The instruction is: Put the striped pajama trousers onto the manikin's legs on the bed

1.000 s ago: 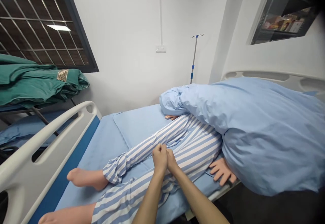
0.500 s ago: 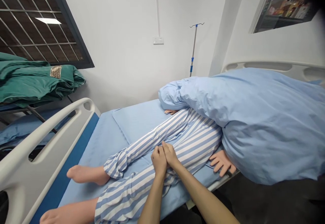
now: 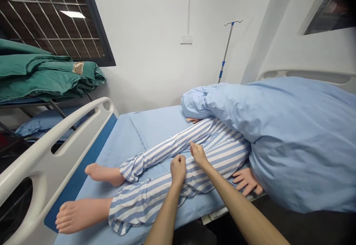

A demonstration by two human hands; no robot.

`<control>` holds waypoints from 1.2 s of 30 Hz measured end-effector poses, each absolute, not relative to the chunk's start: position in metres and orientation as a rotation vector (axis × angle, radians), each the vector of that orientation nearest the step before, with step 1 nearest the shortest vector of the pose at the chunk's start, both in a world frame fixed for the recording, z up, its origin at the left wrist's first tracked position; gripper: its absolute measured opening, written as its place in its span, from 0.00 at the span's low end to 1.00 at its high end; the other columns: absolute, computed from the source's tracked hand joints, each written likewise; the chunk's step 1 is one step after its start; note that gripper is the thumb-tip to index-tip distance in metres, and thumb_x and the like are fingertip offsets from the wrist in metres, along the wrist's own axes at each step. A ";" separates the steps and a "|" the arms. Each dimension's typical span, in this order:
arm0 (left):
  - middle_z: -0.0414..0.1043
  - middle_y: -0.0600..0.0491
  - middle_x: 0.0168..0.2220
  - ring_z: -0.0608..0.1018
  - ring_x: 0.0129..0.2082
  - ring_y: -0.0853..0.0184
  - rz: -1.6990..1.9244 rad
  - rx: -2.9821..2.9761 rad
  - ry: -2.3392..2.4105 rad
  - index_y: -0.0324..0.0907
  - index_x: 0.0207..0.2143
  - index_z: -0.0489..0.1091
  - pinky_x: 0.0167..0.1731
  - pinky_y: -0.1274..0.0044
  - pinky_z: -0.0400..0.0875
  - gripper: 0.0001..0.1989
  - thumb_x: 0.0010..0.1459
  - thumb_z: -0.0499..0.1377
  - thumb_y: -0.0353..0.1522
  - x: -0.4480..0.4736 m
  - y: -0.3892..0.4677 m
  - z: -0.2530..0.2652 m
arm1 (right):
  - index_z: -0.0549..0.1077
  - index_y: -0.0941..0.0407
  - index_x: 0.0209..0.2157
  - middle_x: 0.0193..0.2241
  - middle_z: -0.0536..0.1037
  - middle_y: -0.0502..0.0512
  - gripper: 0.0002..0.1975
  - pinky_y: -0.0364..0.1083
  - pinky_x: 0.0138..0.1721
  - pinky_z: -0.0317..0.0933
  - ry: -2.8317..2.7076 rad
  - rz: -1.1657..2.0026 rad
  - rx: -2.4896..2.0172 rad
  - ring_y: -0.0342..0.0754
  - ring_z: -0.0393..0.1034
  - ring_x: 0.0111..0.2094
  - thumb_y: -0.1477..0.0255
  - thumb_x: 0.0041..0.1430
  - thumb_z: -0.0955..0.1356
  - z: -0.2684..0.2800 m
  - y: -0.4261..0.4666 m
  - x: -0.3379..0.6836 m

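Apart, left fist (image 3: pixel 178 169), right fist (image 3: pixel 198 154), striped trousers (image 3: pixel 226 156)

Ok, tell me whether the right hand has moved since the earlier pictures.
Yes: the right hand has moved toward the blue quilt, away from the left hand.

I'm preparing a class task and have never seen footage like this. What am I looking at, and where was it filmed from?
There is no machine here: the forearms belong to a person working bare-handed. The one camera sits on that person's head, looking forward and down. The left hand and the right hand are both curled closed and apart, with nothing visible in either. They are over what looks like a mannequin in striped trousers; whether they touch it is hard to tell. It lies on a bed, with a bunched blue quilt hiding its upper part. Behind stands a hooked pole.
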State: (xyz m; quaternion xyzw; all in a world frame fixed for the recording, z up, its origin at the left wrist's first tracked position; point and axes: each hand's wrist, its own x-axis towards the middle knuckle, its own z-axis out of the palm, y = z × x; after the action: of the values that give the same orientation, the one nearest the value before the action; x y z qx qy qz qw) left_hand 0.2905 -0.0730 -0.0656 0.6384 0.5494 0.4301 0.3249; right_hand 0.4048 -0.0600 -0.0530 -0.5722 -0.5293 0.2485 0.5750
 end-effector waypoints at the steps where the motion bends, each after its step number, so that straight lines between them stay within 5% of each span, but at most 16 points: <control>1: 0.47 0.60 0.15 0.56 0.19 0.74 1.128 1.675 1.435 0.42 0.15 0.47 0.22 0.79 0.47 0.15 0.52 0.45 0.36 0.291 -0.073 -0.066 | 0.55 0.56 0.13 0.12 0.56 0.47 0.23 0.42 0.20 0.46 -1.262 0.559 -1.363 0.40 0.49 0.17 0.56 0.54 0.55 -0.058 -0.062 0.407; 17: 0.54 0.59 0.10 0.57 0.12 0.75 0.926 1.382 1.142 0.41 0.13 0.56 0.17 0.80 0.51 0.14 0.46 0.49 0.37 0.312 -0.048 -0.043 | 0.56 0.56 0.14 0.13 0.58 0.47 0.22 0.41 0.24 0.48 -1.249 0.435 -1.467 0.41 0.53 0.19 0.62 0.58 0.52 -0.075 -0.063 0.409; 27: 0.67 0.53 0.21 0.65 0.24 0.70 1.055 1.773 1.350 0.42 0.19 0.62 0.26 0.78 0.54 0.15 0.54 0.44 0.35 0.336 -0.061 -0.073 | 0.54 0.56 0.15 0.14 0.58 0.47 0.19 0.40 0.22 0.48 -1.130 0.426 -1.430 0.40 0.51 0.19 0.63 0.56 0.54 -0.070 -0.067 0.408; 36: 0.67 0.52 0.23 0.66 0.25 0.69 0.968 1.909 1.316 0.42 0.20 0.62 0.27 0.78 0.54 0.15 0.55 0.42 0.33 0.333 -0.060 -0.069 | 0.53 0.56 0.14 0.13 0.53 0.45 0.19 0.40 0.20 0.46 -1.135 0.498 -1.416 0.39 0.49 0.18 0.62 0.55 0.54 -0.071 -0.063 0.412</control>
State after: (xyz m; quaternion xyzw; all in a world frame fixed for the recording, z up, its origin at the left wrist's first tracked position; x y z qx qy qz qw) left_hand 0.3330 -0.0595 -0.0686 0.7225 0.4982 0.3664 0.3092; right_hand 0.4124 -0.0633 -0.0709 -0.6083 -0.4872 0.2138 0.5890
